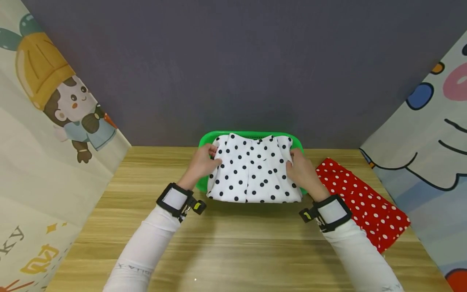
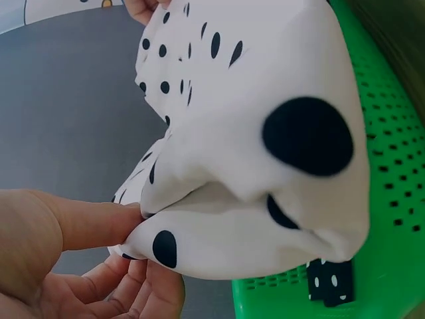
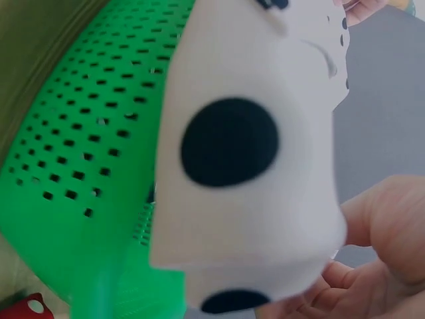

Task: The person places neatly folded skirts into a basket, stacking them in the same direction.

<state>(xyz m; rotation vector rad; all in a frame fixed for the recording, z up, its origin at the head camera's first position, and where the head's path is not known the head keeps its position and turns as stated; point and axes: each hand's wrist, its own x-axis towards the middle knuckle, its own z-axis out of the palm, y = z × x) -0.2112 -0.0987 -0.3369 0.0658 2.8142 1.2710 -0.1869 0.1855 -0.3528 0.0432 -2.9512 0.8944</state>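
Between both hands, I've got the white dotted cloth [image 1: 254, 172] held over a green basket [image 1: 219, 134]. Left hand [image 1: 202, 164] pinches one side, thumb on top; right hand [image 1: 304, 172] grips the other. Close to the left hand, I spot a black dotted piece [image 2: 331, 282] against the basket; right of the right hand lies red dotted fabric [image 1: 361, 200], on the wooden table [image 1: 233, 247].
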